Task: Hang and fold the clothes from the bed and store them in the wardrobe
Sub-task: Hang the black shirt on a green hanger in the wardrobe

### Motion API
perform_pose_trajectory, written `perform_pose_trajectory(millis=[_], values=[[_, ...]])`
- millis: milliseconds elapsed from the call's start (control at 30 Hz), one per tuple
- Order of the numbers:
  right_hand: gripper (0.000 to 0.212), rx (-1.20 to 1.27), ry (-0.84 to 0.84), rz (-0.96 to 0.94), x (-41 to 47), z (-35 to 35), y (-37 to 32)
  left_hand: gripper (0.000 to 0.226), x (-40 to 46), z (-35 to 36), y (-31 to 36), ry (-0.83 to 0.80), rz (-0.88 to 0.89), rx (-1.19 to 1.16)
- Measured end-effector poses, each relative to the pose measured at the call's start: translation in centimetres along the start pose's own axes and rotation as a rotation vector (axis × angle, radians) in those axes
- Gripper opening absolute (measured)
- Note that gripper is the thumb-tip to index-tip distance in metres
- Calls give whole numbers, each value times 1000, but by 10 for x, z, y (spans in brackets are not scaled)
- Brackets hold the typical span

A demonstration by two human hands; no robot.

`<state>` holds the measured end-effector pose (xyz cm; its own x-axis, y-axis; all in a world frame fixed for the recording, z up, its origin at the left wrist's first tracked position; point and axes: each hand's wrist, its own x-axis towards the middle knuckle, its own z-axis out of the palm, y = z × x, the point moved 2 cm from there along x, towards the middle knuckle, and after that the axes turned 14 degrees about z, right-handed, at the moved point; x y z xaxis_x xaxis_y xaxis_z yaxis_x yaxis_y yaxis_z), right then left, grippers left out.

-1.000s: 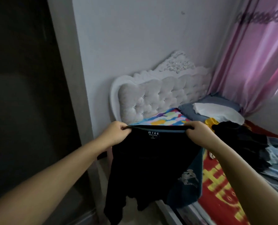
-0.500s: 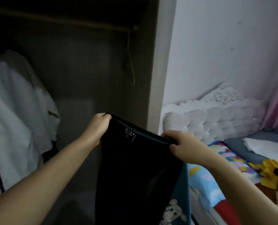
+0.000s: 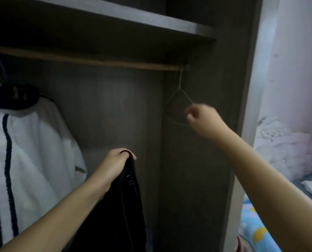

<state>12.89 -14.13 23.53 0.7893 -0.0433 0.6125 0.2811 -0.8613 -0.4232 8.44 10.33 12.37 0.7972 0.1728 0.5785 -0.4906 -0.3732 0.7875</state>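
My left hand [image 3: 115,163] grips the collar of a black T-shirt [image 3: 120,211], which hangs straight down in front of the open wardrobe. A thin green wire hanger [image 3: 177,99] hangs from the right end of the wooden rail [image 3: 89,60]. My right hand [image 3: 201,117] is raised to the hanger's right corner with its fingers curled there. That hand is blurred and hides the corner of the wire.
A white garment with dark stripes [image 3: 29,151] and a dark one [image 3: 11,96] hang at the rail's left end. A shelf [image 3: 133,19] runs above the rail. The wardrobe side panel [image 3: 246,106] separates it from the bed [image 3: 257,220] and tufted headboard [image 3: 286,142] at right.
My view turned left and up from the bed into the wardrobe. My right hand let go of the shirt collar and rose to the green hanger. The shirt now hangs from my left hand alone.
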Motion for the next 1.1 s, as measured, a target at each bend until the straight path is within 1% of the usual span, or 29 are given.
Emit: perform_pose_trajectory(millis=[33, 67, 133, 200, 267, 367, 433, 567, 600, 633, 700, 733, 767, 800, 867, 967, 1033, 1100], values=[[34, -33, 72, 47, 21, 4, -3, 38, 3, -5, -5, 5, -9, 0], [41, -67, 68, 120, 41, 10, -2, 37, 5, -10, -9, 13, -18, -3], [49, -118, -61, 255, 73, 30, 3, 36, 12, -24, -19, 33, -25, -15], [43, -170, -176, 322, 94, 50, 9, 36, 18, -40, -28, 45, -34, -8], [31, -162, -157, 358, 106, 62, 14, 36, 23, -53, -35, 51, -39, 4], [25, 60, -42, 412, 115, 74, 11, 37, 27, -68, -46, 52, -47, 21], [24, 204, 35, 376, 108, 81, 3, 37, 28, -72, -52, 56, -57, 18], [27, 455, 202, 307, 52, 109, 14, 37, 25, -68, -58, 41, -122, -13], [26, 524, 207, 312, 31, 120, 23, 36, 25, -64, -58, 30, -139, -21], [28, 598, 162, 335, 9, 132, 31, 34, 23, -60, -57, 14, -163, -28], [32, 774, -22, 427, -25, 148, 38, 26, 19, -51, -55, -30, -250, -56], [30, 896, -105, 472, -37, 152, 39, 20, 16, -46, -56, -59, -316, -84], [24, 1013, -161, 504, -44, 150, 37, 16, 12, -43, -55, -88, -377, -118], [18, 1109, -201, 522, -50, 146, 32, 18, 7, -42, -57, -103, -426, -145], [26, 1223, -226, 501, -64, 129, 20, 20, -2, -40, -63, -135, -463, -103], [34, 1525, -234, 304, -91, 87, -1, 22, -13, -32, -66, -200, -436, 43], [35, 1693, -234, 171, -105, 59, -14, 20, -16, -24, -61, -217, -405, 23], [34, 1740, -202, 46, -116, 45, -24, 16, -16, -17, -51, -230, -397, -68]])
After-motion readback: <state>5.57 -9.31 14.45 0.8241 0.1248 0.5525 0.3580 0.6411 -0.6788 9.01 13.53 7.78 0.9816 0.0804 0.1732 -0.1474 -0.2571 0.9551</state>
